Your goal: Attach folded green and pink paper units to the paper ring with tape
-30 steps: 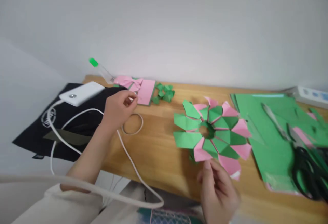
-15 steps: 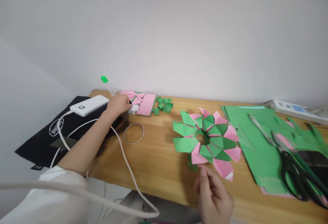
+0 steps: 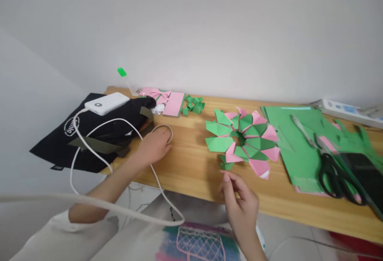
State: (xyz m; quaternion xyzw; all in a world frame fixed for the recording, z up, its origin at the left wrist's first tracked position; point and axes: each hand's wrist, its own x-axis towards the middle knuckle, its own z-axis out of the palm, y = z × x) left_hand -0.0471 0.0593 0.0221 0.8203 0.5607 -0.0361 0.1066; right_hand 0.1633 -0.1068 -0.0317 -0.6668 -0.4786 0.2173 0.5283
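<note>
My left hand (image 3: 156, 145) rests low over the table at the thin round band (image 3: 171, 130), covering part of the loop. Its fingertips point down and are partly hidden, so I cannot tell whether they grip the band. My right hand (image 3: 241, 197) is closed, thumb and forefinger together, with nothing visible between them. Just beyond its fingertips stands a small folded green paper piece (image 3: 226, 163). Above that lies a ring of folded green and pink paper units (image 3: 253, 142), with pointed flaps spreading outward around a central hole.
At the left are a black bag (image 3: 54, 141) with a white power bank (image 3: 107, 103) and looping cable (image 3: 155, 183). Pink paper (image 3: 174, 104) and folded green pieces (image 3: 194, 105) lie at the back. Rightward are green sheets (image 3: 293, 145), scissors (image 3: 336, 177) and a power strip (image 3: 341, 107).
My left hand has come back from the white crumpled lump by the pink paper to the round band. My right hand stays near the ring; the camera view has shifted.
</note>
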